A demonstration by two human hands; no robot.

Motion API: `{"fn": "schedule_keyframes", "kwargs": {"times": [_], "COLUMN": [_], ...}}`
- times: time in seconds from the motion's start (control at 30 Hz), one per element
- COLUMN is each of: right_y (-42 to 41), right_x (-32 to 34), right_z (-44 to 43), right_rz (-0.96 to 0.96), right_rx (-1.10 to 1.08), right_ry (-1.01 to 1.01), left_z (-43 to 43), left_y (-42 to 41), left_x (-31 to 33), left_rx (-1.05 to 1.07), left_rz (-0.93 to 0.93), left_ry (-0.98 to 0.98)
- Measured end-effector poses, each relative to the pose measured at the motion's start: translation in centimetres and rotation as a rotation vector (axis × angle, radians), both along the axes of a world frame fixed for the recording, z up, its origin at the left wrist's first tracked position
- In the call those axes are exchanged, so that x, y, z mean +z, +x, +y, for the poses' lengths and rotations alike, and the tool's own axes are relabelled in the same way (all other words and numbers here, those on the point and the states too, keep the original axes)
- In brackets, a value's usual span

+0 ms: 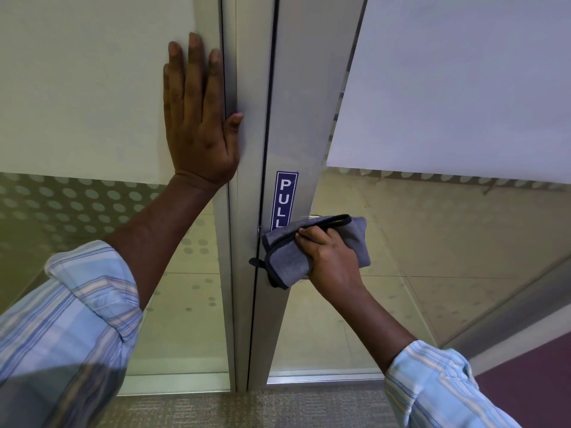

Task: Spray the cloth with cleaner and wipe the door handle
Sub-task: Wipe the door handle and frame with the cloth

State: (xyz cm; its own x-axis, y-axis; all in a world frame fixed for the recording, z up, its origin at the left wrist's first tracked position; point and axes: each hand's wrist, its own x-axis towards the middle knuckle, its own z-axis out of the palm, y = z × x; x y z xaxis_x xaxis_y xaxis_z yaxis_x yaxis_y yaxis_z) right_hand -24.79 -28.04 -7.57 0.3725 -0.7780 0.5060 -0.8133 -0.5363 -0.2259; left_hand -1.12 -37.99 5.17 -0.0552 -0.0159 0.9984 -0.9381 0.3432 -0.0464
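Frosted glass panels [92, 88] in a metal frame [247, 180] fill the view, with carpet [247, 409] below. On the frame's left edge the left hand [199, 118] lies flat, fingers spread, holding nothing, while the right hand [327, 257] grips a folded grey cloth [287, 257] and presses it over the door handle [315, 216], which it almost wholly hides. Just above the cloth a blue PULL sticker [285, 196] has its lower end covered.

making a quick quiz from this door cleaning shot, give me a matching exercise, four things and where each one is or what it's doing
Things:
1. left hand
2. right hand
3. grey cloth
4. PULL sticker

States:
A. stuck on the metal door frame just above the cloth
B. gripping the cloth
C. pressed flat against the left panel
D. bunched over the handle area

Pairs: 1-C, 2-B, 3-D, 4-A
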Motion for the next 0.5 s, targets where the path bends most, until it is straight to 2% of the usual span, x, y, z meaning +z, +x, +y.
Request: {"fn": "schedule_keyframes", "kwargs": {"times": [0.13, 0.2, 0.4, 0.5], "right_y": [-0.8, -1.8, -5.9, -8.0], "right_x": [0.5, 0.7, 1.5, 1.1], "right_z": [0.8, 1.1, 2.9, 4.1], "right_rz": [-0.005, -0.066, -0.465, -0.589], "right_rx": [-0.099, -0.164, -0.327, -0.397], "right_ry": [-0.065, -0.087, -0.142, -0.149], "left_z": [0.0, 0.1, 0.3, 0.4], "left_y": [0.0, 0.1, -0.1, -0.1], "left_x": [0.0, 0.0, 0.0, 0.1], "left_rx": [-0.004, 0.0, -0.001, 0.005], "left_rz": [-0.004, -0.006, -0.001, 0.001], "left_ry": [0.008, 0.01, 0.003, 0.0]}}
